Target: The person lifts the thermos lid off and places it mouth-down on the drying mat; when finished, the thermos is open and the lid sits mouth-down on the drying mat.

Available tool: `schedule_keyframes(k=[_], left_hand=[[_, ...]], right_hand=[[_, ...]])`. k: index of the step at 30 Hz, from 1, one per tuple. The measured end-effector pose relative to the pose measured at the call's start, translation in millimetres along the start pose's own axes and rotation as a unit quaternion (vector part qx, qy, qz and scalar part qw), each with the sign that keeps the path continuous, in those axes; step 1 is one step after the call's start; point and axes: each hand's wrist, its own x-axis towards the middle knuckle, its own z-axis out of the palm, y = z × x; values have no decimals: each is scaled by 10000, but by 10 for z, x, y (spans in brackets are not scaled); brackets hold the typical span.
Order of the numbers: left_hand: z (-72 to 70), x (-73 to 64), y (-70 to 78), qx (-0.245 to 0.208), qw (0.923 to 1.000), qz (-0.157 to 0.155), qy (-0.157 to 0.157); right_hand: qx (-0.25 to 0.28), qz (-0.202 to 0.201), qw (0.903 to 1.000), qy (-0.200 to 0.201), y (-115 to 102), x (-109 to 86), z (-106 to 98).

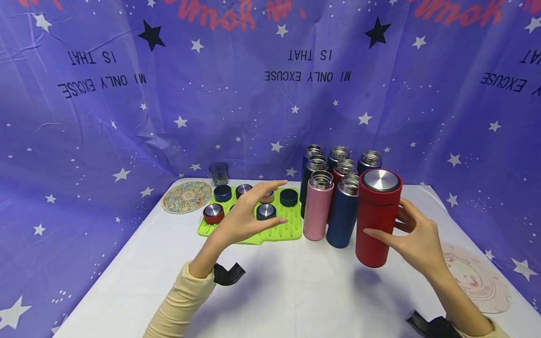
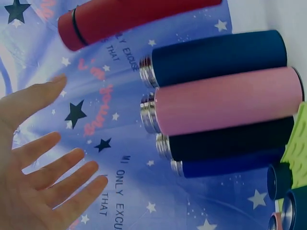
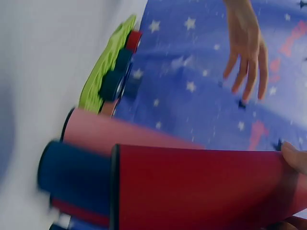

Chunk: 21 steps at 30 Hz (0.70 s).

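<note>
My right hand (image 1: 418,241) grips a red thermos (image 1: 375,225) by its side, thumb in front and fingers behind, lifted off the table. A lid with a shiny steel top (image 1: 381,180) sits on it. My left hand (image 1: 245,216) hovers before the lids, fingers spread and nothing held; its open palm (image 2: 43,182) shows in the left wrist view. Lidless bottles with bare steel necks stand beside the red thermos, among them a pink bottle (image 1: 318,206) and a navy bottle (image 1: 343,213). In the right wrist view the red thermos (image 3: 201,187) lies across the foreground.
A green mat (image 1: 291,230) holds several lids, including a red lid (image 1: 213,213) and a dark lid (image 1: 289,197). Behind it stands a clear cup (image 1: 219,173). A patterned round mat (image 1: 187,197) lies far left, a pale round mat (image 1: 477,281) right. A purple curtain (image 1: 236,117) hangs behind.
</note>
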Motion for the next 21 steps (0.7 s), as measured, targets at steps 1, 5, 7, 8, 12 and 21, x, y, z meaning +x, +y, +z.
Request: schedule_keyframes(k=[1,5,7,8,12,21], left_hand=[[15,4,8,-74,10000,16,18],[77,21,23,-386,9992,76,109],[99,23,29,-548,9983,119,130],[108,24,32,-631,9978,149,127],[118,27,55,-878,9958,240,121],[-29,46,351,-1026,9937,431,-144]], right_hand=[[37,-136,9999,-70,-36,10,52],[135,-676,9969,-378,-168,40,267],[155,-941,9939,-561,-216,56,376],[155,-1058,9921,-664,-236,63,430],[184,-1304,9851,-1110,-309,109,612],[-282,-1406,9764,-1615,-388,153,842]])
